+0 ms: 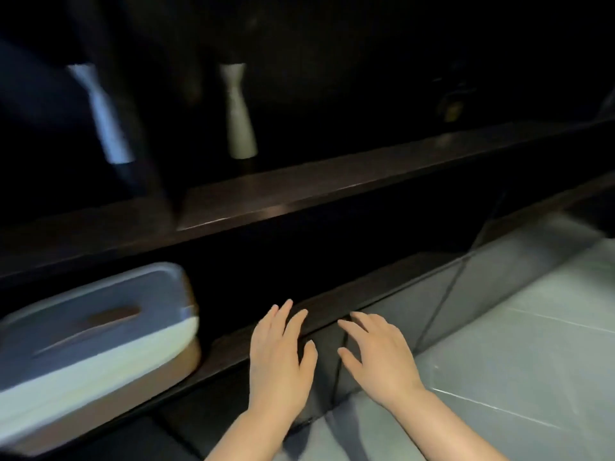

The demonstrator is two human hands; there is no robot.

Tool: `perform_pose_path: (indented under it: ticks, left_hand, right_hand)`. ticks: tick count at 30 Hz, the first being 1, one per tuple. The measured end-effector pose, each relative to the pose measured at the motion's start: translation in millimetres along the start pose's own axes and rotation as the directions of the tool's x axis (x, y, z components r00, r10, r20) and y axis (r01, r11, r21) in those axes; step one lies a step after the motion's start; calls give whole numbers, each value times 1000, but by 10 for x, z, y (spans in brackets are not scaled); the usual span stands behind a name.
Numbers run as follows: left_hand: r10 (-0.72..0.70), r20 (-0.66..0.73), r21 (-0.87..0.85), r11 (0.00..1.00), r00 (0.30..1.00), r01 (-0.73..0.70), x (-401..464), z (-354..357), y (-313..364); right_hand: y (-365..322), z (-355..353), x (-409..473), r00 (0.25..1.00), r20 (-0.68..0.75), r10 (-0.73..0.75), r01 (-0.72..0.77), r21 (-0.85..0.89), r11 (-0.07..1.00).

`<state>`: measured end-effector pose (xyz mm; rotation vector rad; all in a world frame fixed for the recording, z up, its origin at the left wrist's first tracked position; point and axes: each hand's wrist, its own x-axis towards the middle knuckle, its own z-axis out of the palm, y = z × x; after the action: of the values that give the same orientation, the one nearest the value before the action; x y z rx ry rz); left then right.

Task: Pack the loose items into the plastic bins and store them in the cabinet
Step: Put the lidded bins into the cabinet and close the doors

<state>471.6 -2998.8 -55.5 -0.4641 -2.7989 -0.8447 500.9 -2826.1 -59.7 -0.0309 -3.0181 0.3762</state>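
My left hand (pixel 279 354) and right hand (pixel 379 354) flat, fingers straight, hold nothing, near low cabinet (pixel 332 314) edge. Lidded plastic bin (pixel 96 341) sits on low shelf, far left of hands. One bin looks stored. Can't see other loose things.

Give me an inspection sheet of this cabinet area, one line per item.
Surface: dark lower shelf, front edge under both hands.
Job's things: lidded plastic bin on the lower shelf at left, blurred.
Clutter: white vase on the upper shelf; a second pale shape to its left, too blurred to name.
Hands: left hand and right hand open, fingers straight, holding nothing.
Cables: nothing seen.
Surroundings: pale tiled floor at right; cabinet interior very dark.
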Motion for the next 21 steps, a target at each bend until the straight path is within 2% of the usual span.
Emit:
perform_pose_path:
  ticks: [3,5,7,11,15,21]
  left_hand:
    - [197,95,-32,980,976,-195,310,554,983]
    - [322,146,-66,947,935,-316,486,919,1642]
    - [415,184,-128,909,891,-397,589,1265,2296]
    - [515,262,-276,851,817,-448,657,1859,3425]
    - [598,271,-331,793,754,-511,904,2362,4202]
    - [676,289,-364,732,678,-575,1703,3242,5117]
  right_hand:
    - [939,-471,-339,980,-88,178,-183,-60,981]
    - [1550,-788,-626,938,-167,303,-320,-90,943]
    - [2126,-1082,-953,877,-242,416,-449,-105,887]
    - [3103,-1552,-1525,723,-331,606,-660,-73,747]
    - [3886,-1849,-1672,627,-360,691,-754,-61,653]
    - [5040,-2023,-1241,519,-375,768,-828,2,560]
